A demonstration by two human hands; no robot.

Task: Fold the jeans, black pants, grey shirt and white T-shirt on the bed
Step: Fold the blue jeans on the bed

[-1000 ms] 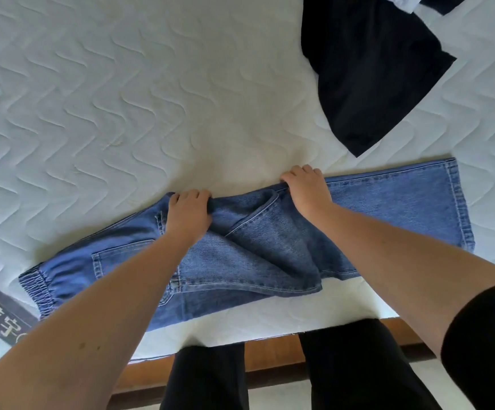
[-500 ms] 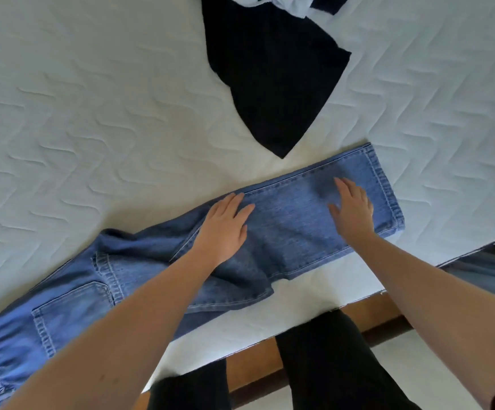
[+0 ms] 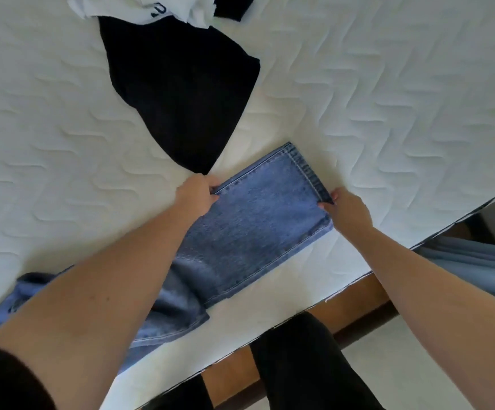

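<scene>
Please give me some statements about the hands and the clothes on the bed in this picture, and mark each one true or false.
1. The left hand grips the far side edge of the jeans leg. True.
2. The right hand lies flat on the black garment. False: it pinches the hem end of the jeans leg.
3. The black garment lies farther from the person than the jeans leg. True.
4. The white T-shirt is spread over the jeans. False: it lies at the top edge of the view, beside the black garment.
5. The jeans hang off the mattress onto the floor. False: they lie on it.
</scene>
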